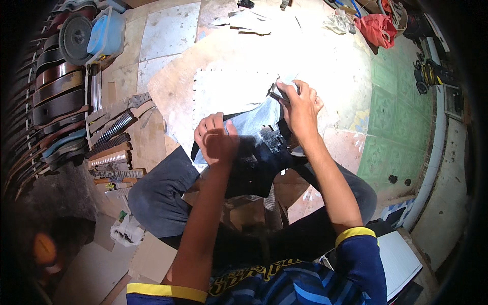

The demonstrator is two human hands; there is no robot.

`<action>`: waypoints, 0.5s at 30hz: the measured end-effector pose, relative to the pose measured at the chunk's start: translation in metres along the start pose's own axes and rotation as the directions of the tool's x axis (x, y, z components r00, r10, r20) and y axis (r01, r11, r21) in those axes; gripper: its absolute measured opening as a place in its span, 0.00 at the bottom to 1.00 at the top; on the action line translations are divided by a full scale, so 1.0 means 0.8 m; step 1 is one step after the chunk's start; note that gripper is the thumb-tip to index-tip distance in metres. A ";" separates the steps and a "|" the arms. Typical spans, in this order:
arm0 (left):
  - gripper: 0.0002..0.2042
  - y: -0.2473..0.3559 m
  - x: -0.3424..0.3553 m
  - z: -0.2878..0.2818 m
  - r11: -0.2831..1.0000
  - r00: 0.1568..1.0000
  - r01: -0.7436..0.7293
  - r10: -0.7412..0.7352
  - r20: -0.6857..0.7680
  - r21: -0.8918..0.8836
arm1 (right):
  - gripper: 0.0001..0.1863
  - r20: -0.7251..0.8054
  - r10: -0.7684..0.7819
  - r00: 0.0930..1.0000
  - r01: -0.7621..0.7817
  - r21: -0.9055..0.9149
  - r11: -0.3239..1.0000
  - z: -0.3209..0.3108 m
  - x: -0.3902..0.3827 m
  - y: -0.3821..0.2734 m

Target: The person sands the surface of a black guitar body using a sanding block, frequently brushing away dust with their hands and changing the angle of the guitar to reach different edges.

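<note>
Patterned green tiles (394,107) fill the right of the floor, and in the middle a blue-grey sheet (256,118) lies between the hands, the left hand (216,140) over its left side, perhaps gripping, I can't tell, the right hand (299,104) pinching a small dark tool (275,95) near its far end. Work looks under way, how much remains unclear; yellow lettering (276,270) crosses the shirt (310,291).

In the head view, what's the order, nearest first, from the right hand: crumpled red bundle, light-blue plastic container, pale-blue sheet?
1. Pale-blue sheet, just left of the right hand.
2. Crumpled red bundle, upper right.
3. Light-blue container, upper left.
</note>
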State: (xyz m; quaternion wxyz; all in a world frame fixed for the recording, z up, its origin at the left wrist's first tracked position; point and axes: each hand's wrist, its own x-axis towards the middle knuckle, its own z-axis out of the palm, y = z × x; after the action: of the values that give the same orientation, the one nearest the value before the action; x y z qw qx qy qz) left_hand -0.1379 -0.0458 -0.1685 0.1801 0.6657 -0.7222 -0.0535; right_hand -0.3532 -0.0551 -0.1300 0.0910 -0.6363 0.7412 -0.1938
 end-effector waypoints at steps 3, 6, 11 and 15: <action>0.15 -0.009 -0.001 -0.005 0.999 0.997 0.050 -0.050 0.058 -0.003 | 0.23 0.094 -0.010 0.996 0.013 -0.032 0.999 0.009 -0.068 -0.010; 0.15 -0.006 -0.004 0.002 1.000 1.000 0.018 -0.018 0.003 -0.003 | 0.23 0.094 -0.053 0.994 0.051 0.016 0.999 0.001 -0.067 0.003; 0.16 0.004 -0.003 -0.004 0.999 0.998 -0.025 0.026 0.048 -0.026 | 0.22 -0.018 0.071 0.997 -0.071 -0.055 0.996 0.013 -0.032 0.003; 0.18 -0.002 -0.003 0.000 1.000 0.994 0.016 -0.013 0.105 -0.019 | 0.26 0.363 -0.103 0.926 0.052 0.149 0.987 -0.056 -0.117 -0.007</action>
State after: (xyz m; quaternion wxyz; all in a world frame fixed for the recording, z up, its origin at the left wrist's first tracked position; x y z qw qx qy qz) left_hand -0.1362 -0.0435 -0.1697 0.1478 0.6654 -0.7253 -0.0969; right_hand -0.3488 0.0436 -0.0976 0.2644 -0.6825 0.6699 -0.1244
